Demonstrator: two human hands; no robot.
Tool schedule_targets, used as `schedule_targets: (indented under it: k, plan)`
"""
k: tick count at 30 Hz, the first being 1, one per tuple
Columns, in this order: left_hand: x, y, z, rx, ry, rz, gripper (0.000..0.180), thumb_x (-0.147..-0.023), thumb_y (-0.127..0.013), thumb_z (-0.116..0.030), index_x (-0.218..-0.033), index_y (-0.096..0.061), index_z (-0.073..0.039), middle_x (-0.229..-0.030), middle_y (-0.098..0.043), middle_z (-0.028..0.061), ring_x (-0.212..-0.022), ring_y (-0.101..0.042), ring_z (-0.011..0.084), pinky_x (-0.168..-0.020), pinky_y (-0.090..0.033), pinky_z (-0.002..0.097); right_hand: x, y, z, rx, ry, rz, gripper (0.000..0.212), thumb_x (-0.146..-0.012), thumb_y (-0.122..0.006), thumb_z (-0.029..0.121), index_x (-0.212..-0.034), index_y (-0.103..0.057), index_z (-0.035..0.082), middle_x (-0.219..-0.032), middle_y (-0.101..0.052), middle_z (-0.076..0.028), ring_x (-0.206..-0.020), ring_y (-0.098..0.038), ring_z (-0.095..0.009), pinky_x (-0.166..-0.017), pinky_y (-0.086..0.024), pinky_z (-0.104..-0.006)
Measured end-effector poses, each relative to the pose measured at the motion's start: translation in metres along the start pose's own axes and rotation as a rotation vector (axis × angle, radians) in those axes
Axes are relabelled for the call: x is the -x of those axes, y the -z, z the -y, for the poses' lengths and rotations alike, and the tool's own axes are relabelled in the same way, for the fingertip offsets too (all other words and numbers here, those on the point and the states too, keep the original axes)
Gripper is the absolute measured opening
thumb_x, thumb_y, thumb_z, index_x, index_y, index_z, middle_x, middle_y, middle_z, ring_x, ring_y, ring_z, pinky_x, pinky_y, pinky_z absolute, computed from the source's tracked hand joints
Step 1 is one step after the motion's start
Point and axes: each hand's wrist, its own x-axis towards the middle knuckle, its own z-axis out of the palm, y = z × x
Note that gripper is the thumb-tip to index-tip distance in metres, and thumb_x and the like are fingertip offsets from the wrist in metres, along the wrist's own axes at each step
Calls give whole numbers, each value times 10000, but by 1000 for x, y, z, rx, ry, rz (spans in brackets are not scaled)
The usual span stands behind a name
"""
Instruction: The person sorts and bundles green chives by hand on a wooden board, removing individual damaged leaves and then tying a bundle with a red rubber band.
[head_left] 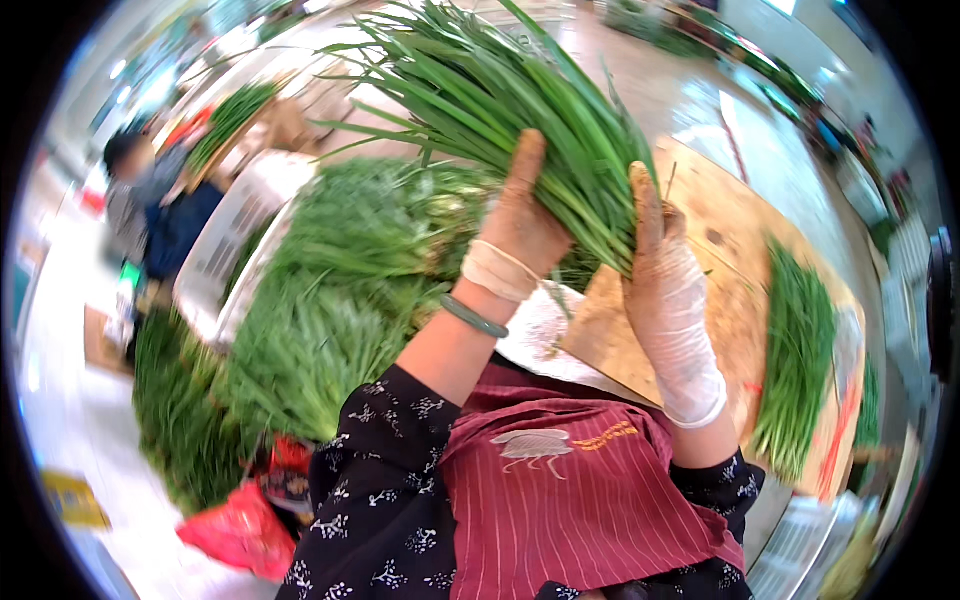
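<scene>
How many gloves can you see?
2: a stained glove on the left hand, and a whiter glove on the right hand. Others may be hidden farther away.

You're working in bright, pale light that washes the smooth white floor out at left. Your raised bunch of long, flat green leaves looks sharper than the blurred, loose green leaf pile; edges bend toward the black rim.

Site: produce-packing workroom or market (cannot tell which). Evidence: heaped leafy greens, white plastic crate, apron, wooden bench, co-worker nearby.
</scene>
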Motion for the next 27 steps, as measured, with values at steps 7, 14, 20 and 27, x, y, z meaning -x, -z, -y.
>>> schedule_targets:
  k: [7, 14, 20, 27]
  plan:
    - [-97, 64, 99, 32, 317, -143, 550, -797, -608, -397, -1221, -456, -81, -1221, -503, 64, -1114, -462, 250, -967, -363, 417, 68, -25, -91, 340, -318, 204, 644, -744, -482, -16, -1334, -277, 141, -1006, -484, -228, -661, -577, -321, -530, -496, -378]
    - [-103, 93, 124, -791, 568, -385, 488, -729, -706, -325, -1083, -564, -21, -1067, -579, 57, -992, -514, 196, -898, -362, 308, 101, -24, -120, 241, -500, 598, 748, -759, -562, 119, -1387, -160, 179, -1254, -365, -310, -877, -575, -375, -746, -490, -412]
    - [-85, 125, 115, -518, 607, -356, 506, -759, -678, -347, -1142, -517, -58, -1095, -571, 85, -1004, -529, 215, -885, -411, 346, 42, 29, -212, -634, -678, 592, 784, -721, -621, 530, -1309, -352, 87, -1127, -560, -155, -995, -556, -304, -855, -433, -332]
    - [-86, 132, 123, -67, 528, -275, 594, -749, -641, -462, -1186, -488, -90, -1160, -543, 77, -1047, -511, 230, -922, -395, 392, -17, -67, -271, -887, -1212, 696, 893, -697, -544, 672, -1216, -411, -42, -1013, -562, -179, -904, -564, -259, -813, -451, -375]
